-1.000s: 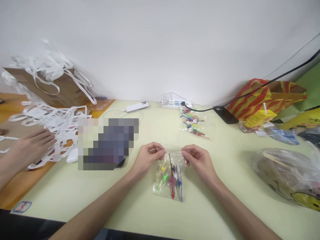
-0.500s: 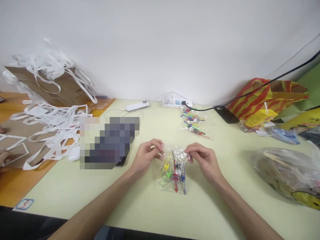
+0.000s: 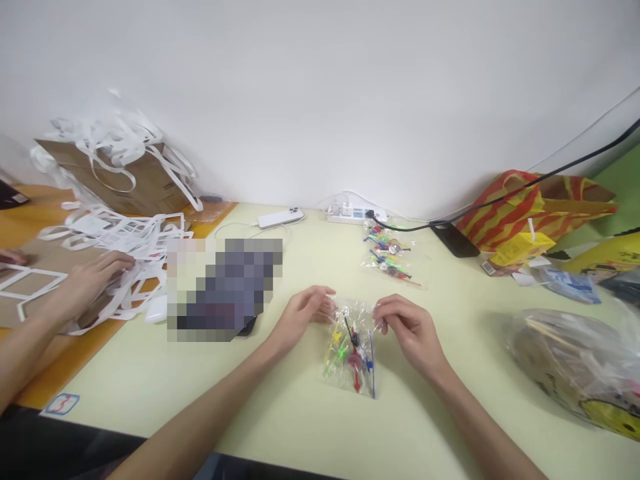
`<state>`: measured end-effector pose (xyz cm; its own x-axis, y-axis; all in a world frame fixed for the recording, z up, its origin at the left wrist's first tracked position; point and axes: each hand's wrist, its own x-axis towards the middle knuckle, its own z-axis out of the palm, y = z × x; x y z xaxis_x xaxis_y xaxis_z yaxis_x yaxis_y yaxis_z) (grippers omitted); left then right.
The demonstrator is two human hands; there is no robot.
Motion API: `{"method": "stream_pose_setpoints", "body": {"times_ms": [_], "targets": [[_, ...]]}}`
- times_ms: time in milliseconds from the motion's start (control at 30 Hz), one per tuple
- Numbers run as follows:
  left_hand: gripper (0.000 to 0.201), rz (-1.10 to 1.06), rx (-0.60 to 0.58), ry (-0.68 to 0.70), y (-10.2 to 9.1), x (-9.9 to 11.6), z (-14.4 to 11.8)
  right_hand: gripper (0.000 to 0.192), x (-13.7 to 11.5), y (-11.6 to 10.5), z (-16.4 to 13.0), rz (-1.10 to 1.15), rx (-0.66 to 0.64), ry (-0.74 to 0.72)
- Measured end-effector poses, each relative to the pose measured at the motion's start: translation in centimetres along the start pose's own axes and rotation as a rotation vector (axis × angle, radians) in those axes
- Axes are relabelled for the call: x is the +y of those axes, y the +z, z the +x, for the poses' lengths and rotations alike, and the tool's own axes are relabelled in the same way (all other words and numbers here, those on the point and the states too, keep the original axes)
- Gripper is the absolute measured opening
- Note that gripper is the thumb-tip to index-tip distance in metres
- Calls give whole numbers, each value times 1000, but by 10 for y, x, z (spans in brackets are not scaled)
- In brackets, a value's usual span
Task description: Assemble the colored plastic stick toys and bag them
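clear bag [image 3: 351, 343] – top edge pinched | left hand [image 3: 303, 315] – right hand [image 3: 407, 328] | table [image 3: 280, 413] bare nearside

Head view, forward-down, close over table [image 3: 280, 427]

Bright, soft shadows, warped edges

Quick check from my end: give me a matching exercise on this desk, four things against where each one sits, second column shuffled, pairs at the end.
Things:
1. small clear bag
2. white phone
3. yellow juice carton
4. white paper frames

Places:
A. far right, in front of the striped bag
B. left side, under another person's hand
C. pinched at its top between left hand and right hand
D. at the back, left of the power strip

Pairs: 1-C, 2-D, 3-A, 4-B
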<state>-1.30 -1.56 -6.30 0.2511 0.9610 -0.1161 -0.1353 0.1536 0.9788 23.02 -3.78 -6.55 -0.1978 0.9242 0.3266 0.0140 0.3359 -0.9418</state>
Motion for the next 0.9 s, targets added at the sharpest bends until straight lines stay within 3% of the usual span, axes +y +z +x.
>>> {"method": "stream_pose_setpoints", "body": {"times_ms": [100, 267, 400, 533, 767, 900], "targets": [[39, 116, -7, -3, 2, 0, 0, 27, -1, 0, -1, -23, -20, 4], [32, 135, -9, 27, 1, 3, -1, 20, -5, -5, 2, -2, -32, 25], [30, 129, 18, 34, 2, 3, -1, 32, -6, -3, 7, 65, 14, 191], [28, 143, 21, 47, 2, 2, -1, 39, -4, 9, 11, -11, -16, 379], [26, 232, 106, 82, 4, 1, -4, 41, 1, 12, 7, -80, 89, 388], [27, 216, -55, 81, 2, 6, -4, 39, 1, 9, 5, -92, 55, 352]]}}
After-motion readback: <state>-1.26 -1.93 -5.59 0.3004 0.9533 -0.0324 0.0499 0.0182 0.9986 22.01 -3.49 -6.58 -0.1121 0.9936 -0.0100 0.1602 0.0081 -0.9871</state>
